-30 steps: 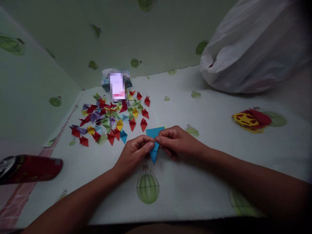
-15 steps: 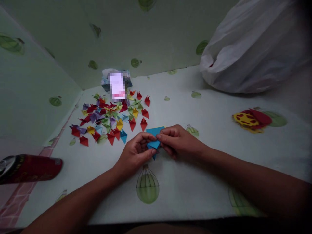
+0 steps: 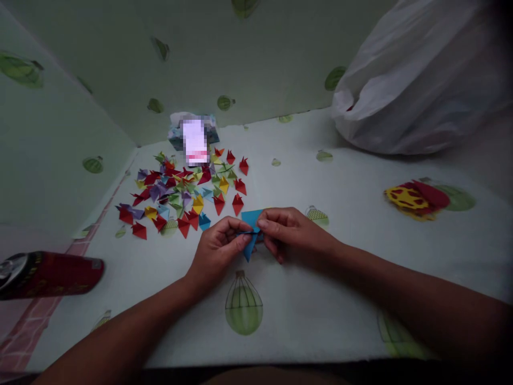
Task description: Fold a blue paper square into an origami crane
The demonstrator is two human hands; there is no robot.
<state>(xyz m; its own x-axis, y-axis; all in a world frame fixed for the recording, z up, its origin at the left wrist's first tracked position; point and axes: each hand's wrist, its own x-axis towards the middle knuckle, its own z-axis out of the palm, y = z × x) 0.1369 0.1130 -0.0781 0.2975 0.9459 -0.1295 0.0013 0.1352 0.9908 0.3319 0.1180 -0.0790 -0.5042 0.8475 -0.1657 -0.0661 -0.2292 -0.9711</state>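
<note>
Between my two hands is a partly folded piece of blue origami paper [image 3: 249, 250], its narrow point hanging down toward me. My left hand [image 3: 218, 243] pinches its left side between thumb and fingers. From the right, the thumb and forefinger of my right hand [image 3: 282, 230] grip it close to the left fingertips, which hide part of the folds. Just behind the fingers shows a flat blue paper edge [image 3: 250, 216]; whether it belongs to the held piece I cannot tell. Many small folded paper cranes [image 3: 184, 217] in red, yellow, purple, green and blue lie beyond my left hand.
A phone [image 3: 195, 141] with a lit, blurred screen leans on a tissue box [image 3: 212, 128] behind the cranes. A red can [image 3: 60, 274] lies at the left. On the right are a big white plastic bag [image 3: 401, 101] and red and yellow cut-out pieces [image 3: 417, 199].
The small blue flap that faced up between my fingers now appears edge-on, and the lower point shows longer. Both hands stay nearly in place.
</note>
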